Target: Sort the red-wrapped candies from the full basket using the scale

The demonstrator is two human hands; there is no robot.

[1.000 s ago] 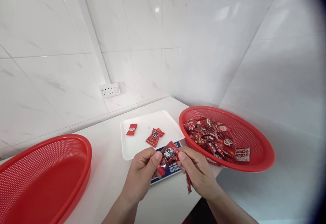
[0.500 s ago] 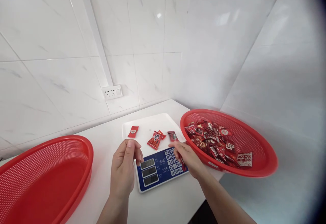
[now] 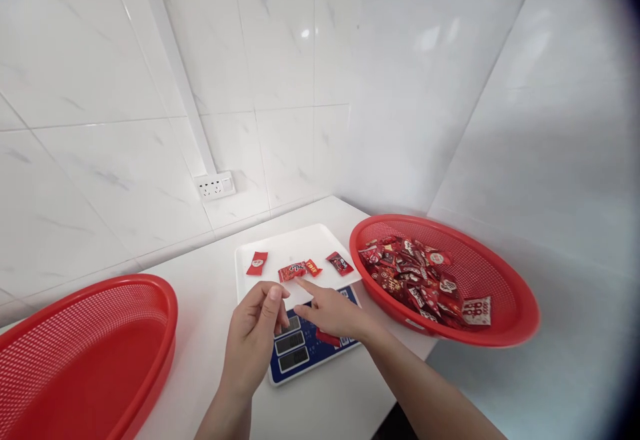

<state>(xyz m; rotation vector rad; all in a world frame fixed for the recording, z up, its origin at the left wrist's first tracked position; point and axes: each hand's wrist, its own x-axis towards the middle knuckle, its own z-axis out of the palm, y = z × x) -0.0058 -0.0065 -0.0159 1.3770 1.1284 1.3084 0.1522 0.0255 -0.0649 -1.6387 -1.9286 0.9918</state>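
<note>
My left hand (image 3: pixel 255 330) is closed in front of the weighing scale (image 3: pixel 279 239), thumb against curled fingers. Whatever it may hold is hidden. My right hand (image 3: pixel 333 310) reaches over the blue keypad, index finger stretched to a red snack packet (image 3: pixel 291 271) on the white pan. Beneath its palm shows another red packet (image 3: pixel 327 338), held by the folded fingers. An orange-red packet (image 3: pixel 313 268) lies against the one at my fingertip. Farther left on the pan is a small red packet (image 3: pixel 257 263); at the right lies a dark red packet (image 3: pixel 340 263).
At the right, a red mesh basket (image 3: pixel 520 307) holds many snack packets (image 3: pixel 415 273). Another red basket (image 3: pixel 167 320) stands at the left, only its bare bottom showing. A wall socket (image 3: pixel 215 185) is behind the white table (image 3: pixel 210 273).
My right hand has moved left from the keypad's right side to the middle packet, which has turned to lie sideways. My left hand has shifted slightly right. The view has tilted a little.
</note>
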